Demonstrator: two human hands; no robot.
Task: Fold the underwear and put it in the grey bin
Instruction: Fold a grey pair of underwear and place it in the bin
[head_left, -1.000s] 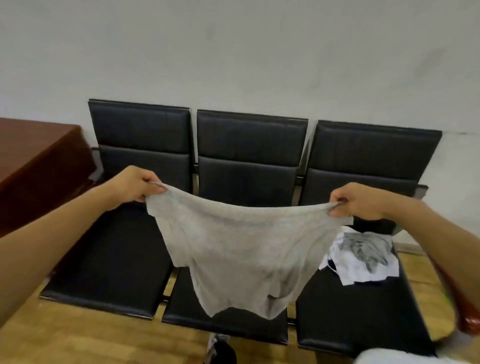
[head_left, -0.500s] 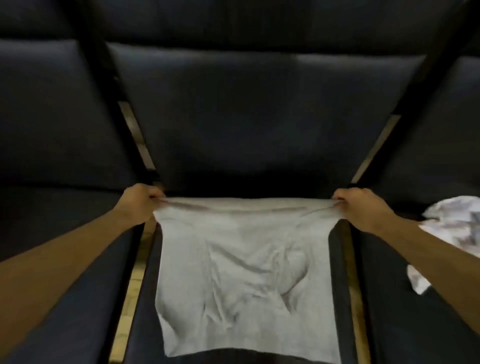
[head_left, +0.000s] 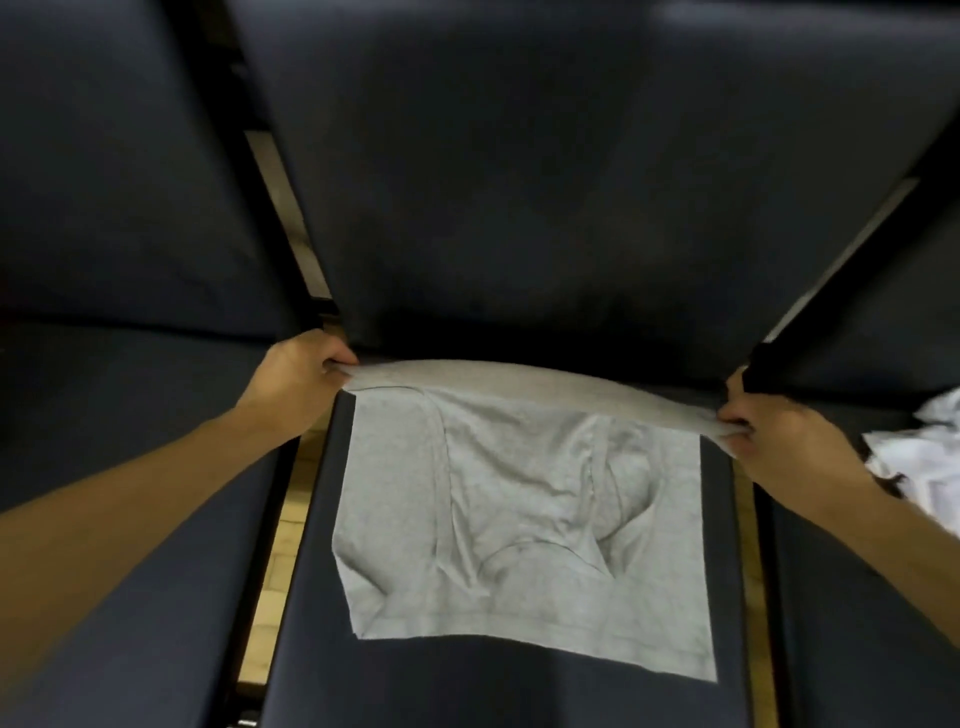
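text: none readable | labels: none | brands: none | numbers: none | signs: none

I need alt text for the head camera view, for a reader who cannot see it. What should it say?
Two bare hands hold grey underwear by its waistband, left hand and right hand each pinching one corner, with the rest of it spread flat on the middle black seat. A crumpled white garment lies on the seat to the right.
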